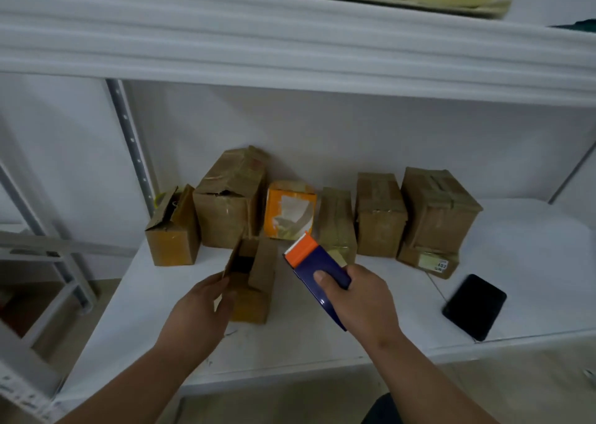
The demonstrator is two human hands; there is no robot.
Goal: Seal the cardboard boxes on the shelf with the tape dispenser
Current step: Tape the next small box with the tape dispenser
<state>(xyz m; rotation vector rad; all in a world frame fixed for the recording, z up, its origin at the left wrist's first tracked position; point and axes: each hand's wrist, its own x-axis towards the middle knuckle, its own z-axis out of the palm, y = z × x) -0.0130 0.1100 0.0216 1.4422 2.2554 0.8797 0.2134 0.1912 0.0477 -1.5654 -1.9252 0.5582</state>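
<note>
Cardboard flaps of the open box [251, 275], gripped by the left hand [201, 310], could have sprung apart beside the tape dispenser [317, 273] clasped in the right hand [358, 301].

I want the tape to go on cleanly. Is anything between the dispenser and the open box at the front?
Nothing visible: the tape dispenser in the right hand sits just right of the open box, which the left hand holds.
</note>
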